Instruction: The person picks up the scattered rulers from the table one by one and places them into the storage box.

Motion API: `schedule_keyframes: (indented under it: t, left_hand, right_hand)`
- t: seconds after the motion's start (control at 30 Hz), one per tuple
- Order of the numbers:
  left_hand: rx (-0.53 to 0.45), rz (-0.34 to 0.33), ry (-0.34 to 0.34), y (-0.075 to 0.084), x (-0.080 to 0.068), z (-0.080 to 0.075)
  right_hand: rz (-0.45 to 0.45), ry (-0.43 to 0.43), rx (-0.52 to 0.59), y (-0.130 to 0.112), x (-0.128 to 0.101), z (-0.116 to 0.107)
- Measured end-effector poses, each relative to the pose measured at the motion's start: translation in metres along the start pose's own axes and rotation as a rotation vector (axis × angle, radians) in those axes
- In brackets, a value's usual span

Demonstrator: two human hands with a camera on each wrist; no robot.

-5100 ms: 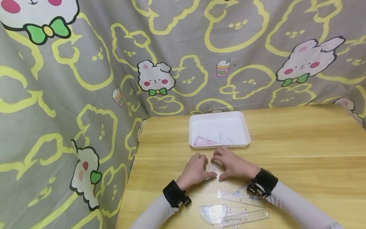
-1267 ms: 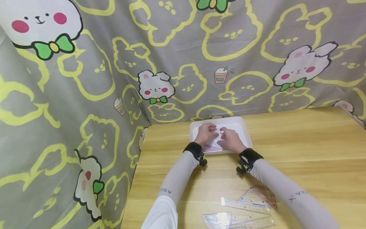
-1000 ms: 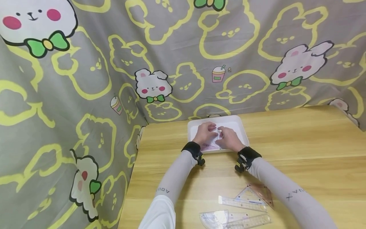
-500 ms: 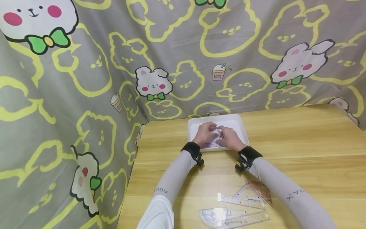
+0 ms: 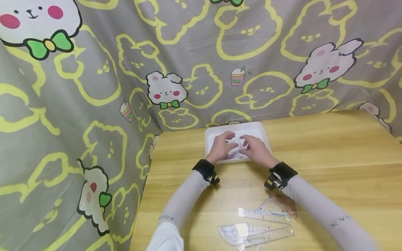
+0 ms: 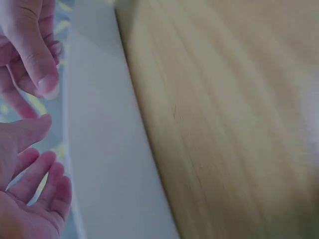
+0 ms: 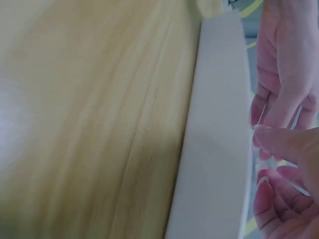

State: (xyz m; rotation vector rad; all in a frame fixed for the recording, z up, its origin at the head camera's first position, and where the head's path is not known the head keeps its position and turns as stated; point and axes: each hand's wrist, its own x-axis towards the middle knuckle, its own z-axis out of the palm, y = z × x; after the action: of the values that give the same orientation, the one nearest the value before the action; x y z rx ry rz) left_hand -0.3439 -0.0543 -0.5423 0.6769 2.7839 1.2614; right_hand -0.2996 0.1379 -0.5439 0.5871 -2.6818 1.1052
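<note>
Both hands, left hand (image 5: pixel 220 147) and right hand (image 5: pixel 255 151), close together over the white tray (image 5: pixel 265 139), apparently pinching a clear set square (image 5: pixel 235 145); best lowered flat, released gently.

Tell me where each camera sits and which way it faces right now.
Head: above the table, facing forward and down; both forearms, left hand and right hand over the white tray.
Left wrist: beside the tray wall; fingers of both hands.
Right wrist: mirrored; tray wall, fingers.
Shared: tray, table.
</note>
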Motion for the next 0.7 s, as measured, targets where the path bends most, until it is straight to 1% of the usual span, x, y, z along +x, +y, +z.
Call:
schedule_keyframes:
  t: [0.1, 0.2, 0.27, 0.37, 0.47, 0.57, 0.63, 0.7]
  left_hand:
    - [0.043, 0.041, 0.018, 0.015, -0.016, -0.011]
    - [0.068, 0.068, 0.006, 0.033, -0.035, -0.018]
    - [0.092, 0.078, -0.019, 0.044, -0.049, -0.021]
    - [0.153, 0.085, -0.089, 0.058, -0.069, -0.020]
    - [0.196, 0.067, -0.182, 0.065, -0.094, -0.013]
    - [0.231, 0.031, -0.262, 0.066, -0.120, 0.001]
    - [0.273, 0.039, -0.301, 0.066, -0.133, 0.011]
    - [0.323, 0.071, -0.331, 0.068, -0.142, 0.021]
  right_hand:
    - [-0.045, 0.026, -0.011, -0.008, -0.012, -0.011]
    - [-0.065, 0.016, -0.003, -0.015, -0.030, -0.022]
    - [-0.064, -0.008, 0.016, -0.020, -0.045, -0.029]
    - [-0.067, -0.051, 0.020, -0.026, -0.070, -0.034]
    - [-0.087, -0.116, 0.002, -0.027, -0.100, -0.034]
    - [-0.114, -0.195, -0.032, -0.026, -0.129, -0.034]
    - [-0.113, -0.245, -0.040, -0.025, -0.143, -0.035]
    - [-0.113, -0.278, -0.030, -0.024, -0.153, -0.039]
